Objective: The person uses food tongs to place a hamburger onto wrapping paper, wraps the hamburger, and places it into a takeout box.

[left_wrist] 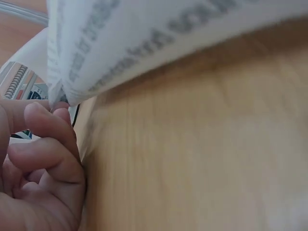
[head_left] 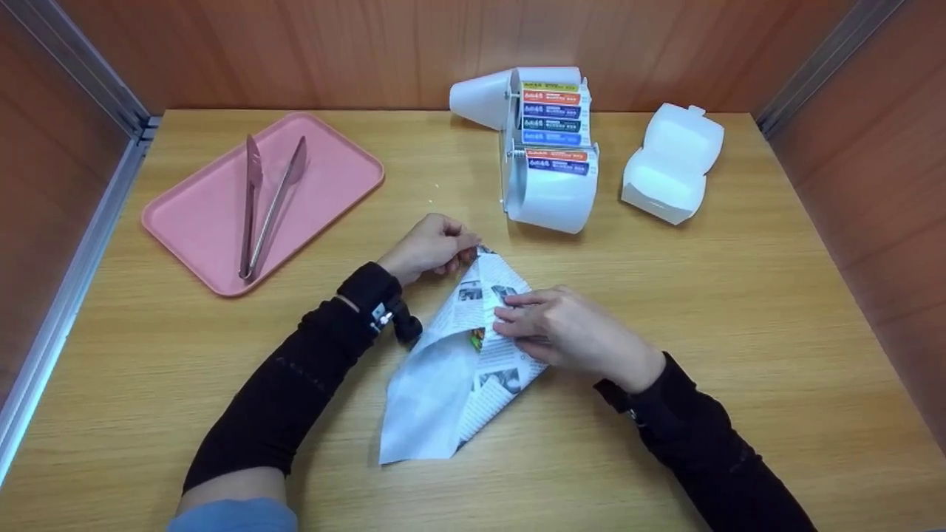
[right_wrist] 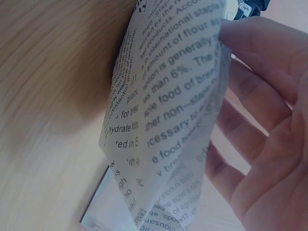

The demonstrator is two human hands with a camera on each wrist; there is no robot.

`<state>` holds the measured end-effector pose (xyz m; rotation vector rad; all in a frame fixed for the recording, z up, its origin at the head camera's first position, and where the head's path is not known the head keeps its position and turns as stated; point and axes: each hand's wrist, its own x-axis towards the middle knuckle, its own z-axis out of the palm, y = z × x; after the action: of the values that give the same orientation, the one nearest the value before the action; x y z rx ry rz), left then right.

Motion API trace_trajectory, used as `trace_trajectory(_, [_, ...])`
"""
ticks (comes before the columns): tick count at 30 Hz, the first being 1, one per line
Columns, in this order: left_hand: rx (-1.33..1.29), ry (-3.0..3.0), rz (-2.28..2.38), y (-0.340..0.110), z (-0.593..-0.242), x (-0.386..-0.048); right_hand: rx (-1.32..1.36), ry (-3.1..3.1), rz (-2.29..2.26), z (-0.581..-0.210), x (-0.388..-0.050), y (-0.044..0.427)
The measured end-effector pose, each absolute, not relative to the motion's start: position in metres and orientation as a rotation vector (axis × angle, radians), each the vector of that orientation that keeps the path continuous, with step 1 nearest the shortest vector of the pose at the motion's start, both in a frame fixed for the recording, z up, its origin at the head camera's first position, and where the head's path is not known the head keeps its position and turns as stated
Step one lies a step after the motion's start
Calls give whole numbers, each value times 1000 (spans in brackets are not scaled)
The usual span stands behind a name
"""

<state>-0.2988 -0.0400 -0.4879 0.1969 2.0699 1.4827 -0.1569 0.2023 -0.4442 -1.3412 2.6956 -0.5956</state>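
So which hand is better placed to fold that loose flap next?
Probably the right hand: its fingers touch the printed paper, closer to the loose flap, while the left hand pinches the paper's far tip.

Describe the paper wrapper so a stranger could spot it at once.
Find the wooden table, then the left hand and right hand near its middle. Both touch the paper wrapper, which narrows at its far end. Newspaper-style print sets it apart from the plain white box.
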Motion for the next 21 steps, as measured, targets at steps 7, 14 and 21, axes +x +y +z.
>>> trace_trajectory(7, [280,2252,1315,-74,-471,-282,-1305,2699,-616,-444,-158,201])
trace_trajectory(14, [415,2339,1111,-117,-460,-233,-1214,2697,-632,-443,-158,201])
trace_trajectory(21, [560,2333,1124,-151,-467,-166,-1155,2705,-649,-446,-158,197])
